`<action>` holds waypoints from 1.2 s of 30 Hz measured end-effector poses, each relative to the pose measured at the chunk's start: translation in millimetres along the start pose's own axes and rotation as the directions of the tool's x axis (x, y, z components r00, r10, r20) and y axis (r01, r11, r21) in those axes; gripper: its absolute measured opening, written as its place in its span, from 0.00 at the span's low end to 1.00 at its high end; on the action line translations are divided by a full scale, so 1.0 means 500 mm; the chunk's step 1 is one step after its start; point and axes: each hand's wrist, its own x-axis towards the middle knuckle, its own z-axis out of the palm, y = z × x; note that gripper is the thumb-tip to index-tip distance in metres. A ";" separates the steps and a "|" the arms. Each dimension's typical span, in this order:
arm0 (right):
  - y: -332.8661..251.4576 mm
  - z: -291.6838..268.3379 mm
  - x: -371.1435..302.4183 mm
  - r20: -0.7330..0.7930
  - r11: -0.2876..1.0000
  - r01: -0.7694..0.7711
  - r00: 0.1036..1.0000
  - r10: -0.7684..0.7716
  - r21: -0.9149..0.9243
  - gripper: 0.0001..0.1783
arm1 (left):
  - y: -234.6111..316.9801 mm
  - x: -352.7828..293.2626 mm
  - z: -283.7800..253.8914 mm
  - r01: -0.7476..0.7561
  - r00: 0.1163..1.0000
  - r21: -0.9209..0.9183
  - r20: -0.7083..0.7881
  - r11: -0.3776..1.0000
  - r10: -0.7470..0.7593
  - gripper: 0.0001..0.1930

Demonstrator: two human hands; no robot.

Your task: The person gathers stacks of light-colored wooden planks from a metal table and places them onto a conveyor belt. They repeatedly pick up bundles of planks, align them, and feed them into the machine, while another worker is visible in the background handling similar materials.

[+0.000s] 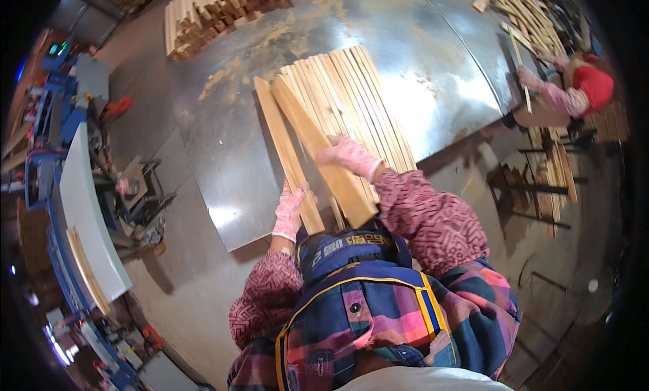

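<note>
My left hand [291, 212], in a pink patterned glove, is closed on the near end of a narrow wooden board [280, 148]. My right hand [350, 154], gloved the same way, grips the edge of a wider wooden board [343, 188] that slants across the front of me, its near end close to my apron [358, 246]. Between the two boards a narrow gap opens toward my body. Beneath and to the right of the wider board, several pale wooden strips [368, 100] lie side by side on a metal table [209, 148].
Bundled wooden pieces [203, 19] are stacked at the table's far edge. At the right, a person in red headwear [595, 83] handles a strip near a heap of strips [527, 12]. Blue machinery [67, 114] and a long white panel [88, 215] stand on the left.
</note>
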 end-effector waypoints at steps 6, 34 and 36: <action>0.077 -0.147 -0.269 -0.374 0.992 -0.027 0.927 -0.022 -0.124 0.30 | -0.070 0.117 -0.010 -0.049 0.992 0.829 0.104 0.557 -0.067 0.60; 0.721 0.138 -0.865 -0.967 0.677 -0.718 0.252 0.036 -0.162 0.24 | -0.046 0.063 0.047 0.092 0.977 0.779 0.049 0.620 -0.206 0.24; 0.743 0.133 -0.837 -0.887 0.454 -0.883 0.300 0.352 -0.119 0.32 | -0.056 0.066 0.043 0.118 0.978 0.791 0.012 0.600 -0.208 0.23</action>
